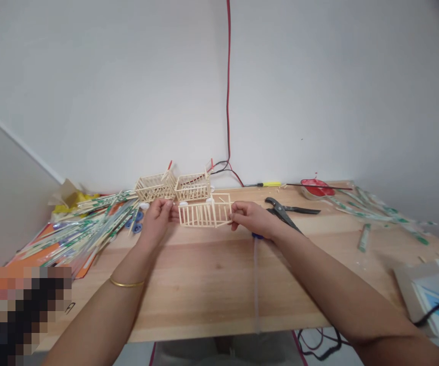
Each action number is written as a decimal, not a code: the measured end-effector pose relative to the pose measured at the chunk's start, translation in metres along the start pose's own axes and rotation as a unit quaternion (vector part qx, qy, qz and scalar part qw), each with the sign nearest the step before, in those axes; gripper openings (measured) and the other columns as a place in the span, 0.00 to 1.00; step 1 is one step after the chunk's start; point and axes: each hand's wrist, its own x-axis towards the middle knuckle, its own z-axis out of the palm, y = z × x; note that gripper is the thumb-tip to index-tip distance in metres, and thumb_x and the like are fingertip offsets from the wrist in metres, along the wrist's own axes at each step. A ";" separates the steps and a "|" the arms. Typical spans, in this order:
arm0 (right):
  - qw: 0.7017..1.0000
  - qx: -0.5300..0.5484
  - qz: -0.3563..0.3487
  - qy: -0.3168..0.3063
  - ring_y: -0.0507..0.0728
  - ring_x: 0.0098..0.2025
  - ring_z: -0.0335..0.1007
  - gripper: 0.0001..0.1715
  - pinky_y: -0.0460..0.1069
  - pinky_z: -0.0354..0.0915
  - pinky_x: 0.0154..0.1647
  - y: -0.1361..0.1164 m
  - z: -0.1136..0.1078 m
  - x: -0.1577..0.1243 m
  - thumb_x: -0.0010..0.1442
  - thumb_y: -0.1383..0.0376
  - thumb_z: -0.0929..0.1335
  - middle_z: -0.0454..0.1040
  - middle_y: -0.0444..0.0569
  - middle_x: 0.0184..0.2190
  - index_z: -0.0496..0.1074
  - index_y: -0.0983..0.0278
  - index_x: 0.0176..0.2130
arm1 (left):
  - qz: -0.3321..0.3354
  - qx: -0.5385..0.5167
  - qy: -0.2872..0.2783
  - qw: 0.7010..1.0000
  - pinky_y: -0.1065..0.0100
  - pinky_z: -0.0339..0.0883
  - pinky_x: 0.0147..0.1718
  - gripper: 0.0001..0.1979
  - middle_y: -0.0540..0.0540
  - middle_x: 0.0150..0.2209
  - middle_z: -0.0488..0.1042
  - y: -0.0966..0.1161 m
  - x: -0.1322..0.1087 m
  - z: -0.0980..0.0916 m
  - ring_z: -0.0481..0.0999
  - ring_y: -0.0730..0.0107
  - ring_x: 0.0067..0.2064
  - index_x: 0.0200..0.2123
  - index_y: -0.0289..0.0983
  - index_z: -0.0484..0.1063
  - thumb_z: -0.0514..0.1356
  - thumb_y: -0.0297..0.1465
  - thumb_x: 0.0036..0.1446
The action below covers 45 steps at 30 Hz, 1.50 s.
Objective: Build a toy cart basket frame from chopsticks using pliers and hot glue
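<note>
Both my hands hold a small frame of thin wooden sticks [198, 215] just above the table, with a row of upright slats facing me. My left hand [157, 219] is closed at its left end, some fingers reaching behind it. At the right end, my right hand [250, 217] pinches the frame between thumb and fingers. Just behind stand two cart-like stick models, a left one [154, 187] and a right one [192, 187], with white round pieces near their bases. Blue round caps [137, 222] lie left of my left hand.
Wrapped chopsticks [85, 229] are heaped at the left. Black-handled pliers [282, 211] lie beyond my right forearm. A red-topped dish [317, 189] and torn wrappers [383, 213] are at the back right. A red and black cable [228, 101] runs down the wall. An open box [433, 290] sits front right.
</note>
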 end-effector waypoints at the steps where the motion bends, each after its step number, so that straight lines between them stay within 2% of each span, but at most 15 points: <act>1: 1.000 -0.003 -0.003 0.003 0.52 0.26 0.69 0.05 0.46 0.60 0.28 0.001 -0.001 0.001 0.54 0.63 0.65 0.77 0.44 0.23 0.66 0.62 0.27 | 0.004 0.001 0.005 1.000 0.70 0.71 0.26 0.14 0.50 0.27 0.74 0.001 0.000 -0.001 0.75 0.74 0.25 0.31 0.36 0.62 0.58 0.42 0.53; 5: 1.000 -0.012 -0.004 0.007 0.52 0.26 0.69 0.04 0.46 0.60 0.29 0.005 -0.005 0.002 0.54 0.64 0.65 0.77 0.44 0.23 0.66 0.61 0.27 | 0.033 -0.004 0.053 0.998 0.70 0.71 0.27 0.13 0.51 0.27 0.73 0.007 0.006 -0.011 0.75 0.74 0.25 0.31 0.37 0.61 0.56 0.42 0.55; 10: 0.999 -0.020 0.001 0.025 0.52 0.25 0.68 0.04 0.45 0.58 0.26 0.002 -0.011 0.000 0.53 0.65 0.64 0.76 0.44 0.22 0.66 0.62 0.27 | 0.067 -0.022 0.174 0.982 0.74 0.68 0.22 0.13 0.56 0.20 0.66 0.018 0.013 -0.026 0.70 0.77 0.20 0.27 0.38 0.59 0.53 0.40 0.57; 12: 0.999 -0.030 -0.002 0.032 0.51 0.23 0.66 0.04 0.45 0.56 0.24 0.000 -0.012 -0.001 0.53 0.65 0.64 0.76 0.43 0.21 0.66 0.62 0.27 | 0.080 -0.003 0.183 0.980 0.75 0.66 0.21 0.15 0.55 0.18 0.63 0.022 0.013 -0.029 0.68 0.77 0.20 0.23 0.38 0.59 0.51 0.39 0.58; 14: 0.998 -0.042 -0.011 0.037 0.50 0.22 0.64 0.04 0.45 0.55 0.23 -0.001 -0.011 -0.001 0.53 0.64 0.64 0.76 0.42 0.21 0.66 0.62 0.27 | 0.098 0.028 0.165 0.981 0.75 0.64 0.21 0.18 0.54 0.16 0.61 0.026 0.010 -0.029 0.67 0.77 0.20 0.19 0.37 0.59 0.52 0.39 0.58; 17: 0.998 -0.051 -0.028 0.036 0.50 0.22 0.65 0.05 0.45 0.56 0.24 -0.002 -0.009 -0.002 0.54 0.63 0.64 0.75 0.42 0.21 0.66 0.62 0.28 | 0.127 0.043 0.092 0.987 0.73 0.63 0.23 0.19 0.53 0.17 0.62 0.030 0.004 -0.024 0.67 0.76 0.21 0.17 0.37 0.60 0.54 0.38 0.58; 20: 0.998 -0.045 -0.046 0.023 0.51 0.24 0.67 0.06 0.45 0.58 0.26 -0.004 -0.005 -0.003 0.54 0.62 0.65 0.75 0.42 0.21 0.65 0.61 0.28 | 0.146 0.044 0.001 0.988 0.71 0.66 0.29 0.13 0.52 0.22 0.67 0.034 -0.003 -0.017 0.70 0.74 0.25 0.22 0.37 0.65 0.57 0.36 0.56; 22: 0.997 -0.044 -0.058 0.012 0.51 0.25 0.67 0.05 0.45 0.59 0.27 -0.006 -0.002 -0.006 0.54 0.62 0.65 0.74 0.43 0.22 0.65 0.61 0.29 | 0.151 0.052 -0.029 0.987 0.70 0.66 0.31 0.06 0.52 0.24 0.71 0.036 -0.006 -0.014 0.71 0.73 0.27 0.28 0.38 0.67 0.60 0.34 0.54; 24: 0.996 -0.052 -0.071 0.003 0.51 0.25 0.66 0.05 0.45 0.59 0.26 -0.008 0.002 -0.008 0.54 0.63 0.65 0.73 0.43 0.22 0.65 0.62 0.28 | 0.158 0.087 -0.034 0.983 0.70 0.65 0.32 0.06 0.52 0.24 0.71 0.037 -0.008 -0.013 0.71 0.73 0.27 0.29 0.38 0.68 0.60 0.33 0.54; 28: 0.990 -0.094 -0.098 -0.033 0.51 0.26 0.66 0.06 0.44 0.59 0.26 -0.009 0.009 -0.011 0.54 0.64 0.64 0.71 0.42 0.22 0.67 0.63 0.27 | 0.168 0.218 -0.041 0.961 0.72 0.61 0.30 0.18 0.51 0.19 0.68 0.039 -0.010 -0.015 0.67 0.74 0.25 0.18 0.37 0.67 0.53 0.35 0.59; 30: 0.985 -0.122 -0.109 -0.049 0.51 0.27 0.67 0.06 0.44 0.59 0.28 -0.007 0.011 -0.011 0.54 0.64 0.64 0.72 0.43 0.24 0.68 0.63 0.27 | 0.168 0.239 -0.060 0.955 0.72 0.60 0.29 0.20 0.51 0.18 0.67 0.040 -0.010 -0.016 0.66 0.74 0.24 0.17 0.37 0.67 0.51 0.36 0.60; 35: 0.979 -0.157 -0.109 -0.078 0.52 0.29 0.68 0.06 0.44 0.60 0.30 -0.002 0.014 -0.010 0.52 0.67 0.64 0.73 0.44 0.26 0.71 0.63 0.29 | 0.154 0.162 -0.067 0.972 0.71 0.63 0.32 0.15 0.51 0.22 0.68 0.036 -0.008 -0.016 0.68 0.73 0.27 0.24 0.36 0.66 0.52 0.37 0.59; 41: 0.970 -0.194 -0.109 -0.098 0.51 0.29 0.68 0.07 0.44 0.58 0.29 0.002 0.016 -0.008 0.50 0.68 0.65 0.74 0.44 0.26 0.73 0.64 0.30 | 0.136 0.030 -0.045 0.989 0.71 0.65 0.28 0.09 0.54 0.26 0.67 0.028 -0.001 -0.016 0.69 0.76 0.24 0.32 0.38 0.61 0.57 0.37 0.56; 45: 0.967 -0.201 -0.107 -0.110 0.51 0.28 0.67 0.06 0.44 0.57 0.27 0.004 0.017 -0.008 0.50 0.68 0.65 0.73 0.44 0.25 0.73 0.64 0.29 | 0.158 0.101 -0.024 0.982 0.71 0.62 0.28 0.12 0.53 0.22 0.66 0.031 -0.002 -0.018 0.67 0.75 0.24 0.25 0.37 0.62 0.53 0.37 0.59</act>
